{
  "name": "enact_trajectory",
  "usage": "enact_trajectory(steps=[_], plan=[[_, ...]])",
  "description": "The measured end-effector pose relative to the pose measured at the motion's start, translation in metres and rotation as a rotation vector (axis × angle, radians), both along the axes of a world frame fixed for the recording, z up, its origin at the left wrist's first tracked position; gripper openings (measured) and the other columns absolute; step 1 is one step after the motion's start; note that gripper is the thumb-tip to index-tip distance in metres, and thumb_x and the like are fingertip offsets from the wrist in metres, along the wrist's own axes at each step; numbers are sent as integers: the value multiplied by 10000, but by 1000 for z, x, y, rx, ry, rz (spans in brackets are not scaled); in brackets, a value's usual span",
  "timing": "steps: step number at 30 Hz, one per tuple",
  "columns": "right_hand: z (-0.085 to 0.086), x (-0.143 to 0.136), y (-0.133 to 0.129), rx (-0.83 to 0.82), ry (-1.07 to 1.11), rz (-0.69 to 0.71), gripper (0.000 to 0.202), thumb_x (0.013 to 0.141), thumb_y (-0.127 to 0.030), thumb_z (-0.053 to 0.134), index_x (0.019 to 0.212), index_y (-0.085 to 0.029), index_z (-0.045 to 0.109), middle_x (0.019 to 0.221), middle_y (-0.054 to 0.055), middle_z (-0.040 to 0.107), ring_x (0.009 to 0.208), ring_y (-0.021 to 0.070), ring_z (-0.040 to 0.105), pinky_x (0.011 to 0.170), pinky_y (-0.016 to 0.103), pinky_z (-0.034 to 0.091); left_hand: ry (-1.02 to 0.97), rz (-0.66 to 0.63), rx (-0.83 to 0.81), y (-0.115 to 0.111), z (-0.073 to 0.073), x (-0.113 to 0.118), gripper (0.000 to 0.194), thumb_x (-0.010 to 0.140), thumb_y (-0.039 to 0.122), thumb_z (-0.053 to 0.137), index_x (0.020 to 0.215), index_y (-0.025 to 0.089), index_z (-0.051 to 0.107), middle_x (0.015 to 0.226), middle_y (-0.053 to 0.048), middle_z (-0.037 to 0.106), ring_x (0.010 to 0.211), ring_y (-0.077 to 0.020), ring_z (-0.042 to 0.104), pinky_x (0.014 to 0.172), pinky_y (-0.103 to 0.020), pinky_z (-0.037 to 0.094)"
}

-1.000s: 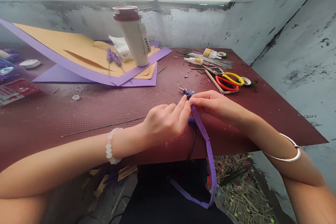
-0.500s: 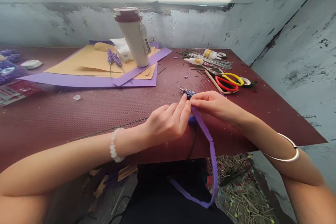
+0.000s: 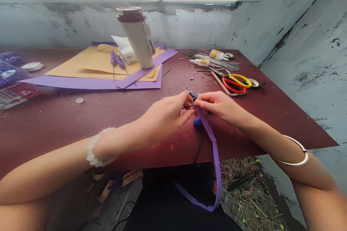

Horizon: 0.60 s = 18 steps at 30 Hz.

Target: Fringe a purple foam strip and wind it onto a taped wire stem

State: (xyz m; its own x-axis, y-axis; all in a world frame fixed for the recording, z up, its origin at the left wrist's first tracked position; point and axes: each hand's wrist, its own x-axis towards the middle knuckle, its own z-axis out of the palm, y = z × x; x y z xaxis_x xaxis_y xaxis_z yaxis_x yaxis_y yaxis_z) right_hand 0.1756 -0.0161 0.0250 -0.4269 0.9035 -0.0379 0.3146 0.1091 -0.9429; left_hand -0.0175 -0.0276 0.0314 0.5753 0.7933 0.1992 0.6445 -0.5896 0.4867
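My right hand [image 3: 213, 105] pinches one end of a long purple fringed paper strip [image 3: 208, 127] between thumb and fingertips. The strip hangs over the table edge and curls onto my lap. Close by on its left, my left hand [image 3: 172, 112] curves around a thin dark stem [image 3: 187, 107], thumb and forefinger apart; the stem meets the strip at the right fingertips. Part of the stem is hidden behind the left hand. A blue glue gun [image 3: 197, 122] lies just beyond and under the hands, its body mostly covered.
A coffee cup [image 3: 137, 39] stands on purple and tan paper sheets [image 3: 65, 68], beside lavender-like sprigs [image 3: 117, 59]. At right lie scissors [image 3: 235, 83], glue bottles [image 3: 217, 55] and a bundle of wires [image 3: 225, 64]. A small white cap [image 3: 79, 100] sits at left.
My left hand has turned, its thumb and forefinger parting from their pinch, and the dark stem shows between them. My right hand barely moved; the strip's hanging part shifted slightly left.
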Motion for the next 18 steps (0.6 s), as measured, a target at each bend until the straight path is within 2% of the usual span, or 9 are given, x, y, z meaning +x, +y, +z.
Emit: enact_trajectory(steps=[3,7,9,11,14,16,18], plan=[[1,-1,-1,40,-25,11,326,788,-461,663,697,-149,639,636,-8,581,597,105,500,604,264,416,-107,-18,-149,10,7,-2,156,887,275,583,873,169,696,806,-16,753,683,-126,642,617,-232,470],[1,0,-4,133,-109,16,329,833,-452,623,756,-138,684,695,26,645,648,128,552,638,278,435,-219,-22,-417,21,6,-1,193,854,276,617,770,140,726,697,-17,730,538,-90,569,491,-201,426],[1,1,-4,171,-139,2,316,850,-429,601,769,-137,690,724,39,669,674,140,577,659,286,447,-261,-11,-441,24,5,0,181,841,265,637,764,139,741,691,-19,734,530,-87,567,482,-197,422],[0,1,-5,203,-158,-4,300,862,-402,581,778,-138,697,734,42,677,683,145,584,664,290,446,-294,-1,-373,24,3,1,164,837,258,657,778,143,758,669,-12,730,535,-87,570,506,-202,433],[0,1,-5,248,-183,-20,288,865,-378,573,772,-138,702,713,34,663,670,138,557,649,285,420,-305,-2,-182,21,-4,1,148,849,251,668,809,153,773,670,-8,735,576,-100,604,554,-214,452],[0,0,-5,257,-188,-32,280,860,-366,578,745,-139,695,687,25,644,653,129,529,636,282,399,-255,7,11,18,-10,1,141,866,241,660,827,169,775,723,-14,755,627,-111,637,578,-217,457],[1,0,-5,241,-160,-38,285,851,-369,587,702,-143,676,655,16,619,631,121,505,621,279,385,-146,24,285,15,-16,0,175,898,244,627,813,183,768,753,-19,756,657,-119,649,568,-220,436]])
